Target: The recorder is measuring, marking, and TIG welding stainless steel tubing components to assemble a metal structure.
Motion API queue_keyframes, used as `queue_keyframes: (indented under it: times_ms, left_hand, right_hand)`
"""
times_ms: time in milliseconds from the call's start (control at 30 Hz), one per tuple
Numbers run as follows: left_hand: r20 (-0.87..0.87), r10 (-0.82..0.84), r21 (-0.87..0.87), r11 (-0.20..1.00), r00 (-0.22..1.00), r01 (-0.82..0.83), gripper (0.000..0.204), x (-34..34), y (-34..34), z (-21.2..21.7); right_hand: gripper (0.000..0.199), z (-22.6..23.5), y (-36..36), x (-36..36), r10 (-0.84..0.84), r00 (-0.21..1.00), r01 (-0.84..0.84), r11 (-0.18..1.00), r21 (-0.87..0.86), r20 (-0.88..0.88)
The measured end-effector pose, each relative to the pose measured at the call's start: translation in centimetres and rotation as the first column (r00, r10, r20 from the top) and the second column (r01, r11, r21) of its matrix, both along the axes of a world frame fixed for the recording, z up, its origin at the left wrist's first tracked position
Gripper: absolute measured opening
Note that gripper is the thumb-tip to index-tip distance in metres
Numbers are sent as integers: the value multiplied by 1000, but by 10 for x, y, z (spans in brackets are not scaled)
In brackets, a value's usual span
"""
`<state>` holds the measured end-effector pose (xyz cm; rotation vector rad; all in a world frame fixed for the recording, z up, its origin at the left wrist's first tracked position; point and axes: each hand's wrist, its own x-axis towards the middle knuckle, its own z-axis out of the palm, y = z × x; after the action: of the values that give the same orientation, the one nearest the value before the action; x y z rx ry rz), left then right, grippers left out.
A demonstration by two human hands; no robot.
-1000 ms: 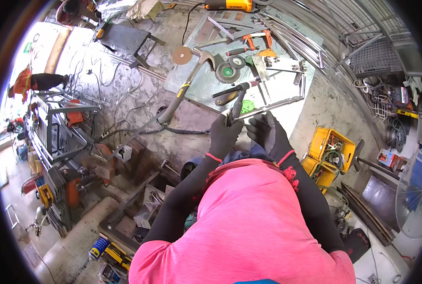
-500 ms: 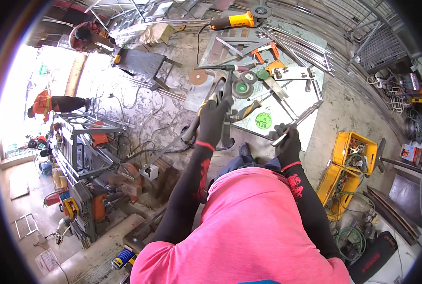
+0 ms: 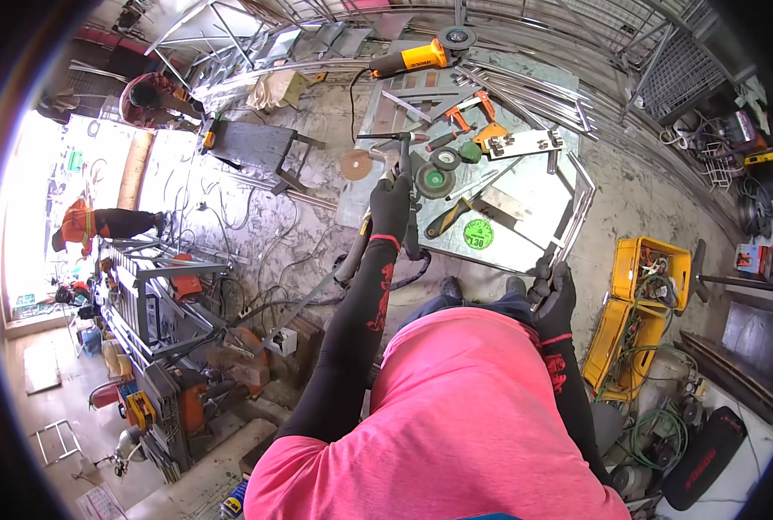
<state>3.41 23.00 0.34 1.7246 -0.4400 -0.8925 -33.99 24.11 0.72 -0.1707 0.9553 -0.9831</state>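
My left hand (image 3: 392, 206), in a black glove, is closed round the handle of a TIG welding torch (image 3: 406, 149). The torch's head points to the right above the table, and its dark cable hangs down past my wrist. My gloved right hand (image 3: 557, 299) grips the near end of a thin bent metal frame (image 3: 585, 204), beyond the table's right edge. Between my hands, a pair of yellow-and-black handled snips or a similar tool (image 3: 450, 218), a flat metal piece (image 3: 501, 201) and a round green label (image 3: 478, 234) lie on the metal-topped table (image 3: 512, 253).
An angle grinder (image 3: 414, 59), orange clamps (image 3: 473, 111) and grinding discs (image 3: 436, 180) lie farther back. Yellow crates (image 3: 625, 347) with cables stand at right. Metal racks and machines (image 3: 148, 347) crowd the left. Two people are at work at far left, one in orange (image 3: 78, 224).
My right hand has moved right and slightly nearer, and the metal frame has shifted with it. The left hand keeps the torch almost in place. The view has turned slightly.
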Motion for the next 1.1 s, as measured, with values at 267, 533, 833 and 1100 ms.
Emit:
queue_keyframes:
  times_ms: [267, 533, 833, 1100]
  left_hand:
    - [592, -41, 122, 992, 805, -40, 39, 4, -3, 11]
    - [595, -25, 101, 994, 804, -43, 44, -23, 27, 25]
    - [761, -8, 7, 1000, 649, 4, 33, -50, 58, 3]
    - [-150, -87, -171, 983, 985, 61, 28, -95, 54, 60]
  right_hand:
    - [25, 28, 7, -7, 67, 996, -71, 995, -76, -59]
    - [32, 11, -12, -7, 265, 946, -261, 964, -46, 189]
    - [37, 18, -20, 3, 390, 879, -404, 915, -4, 276]
    - [24, 4, -28, -7, 490, 858, -488, 871, -49, 156]
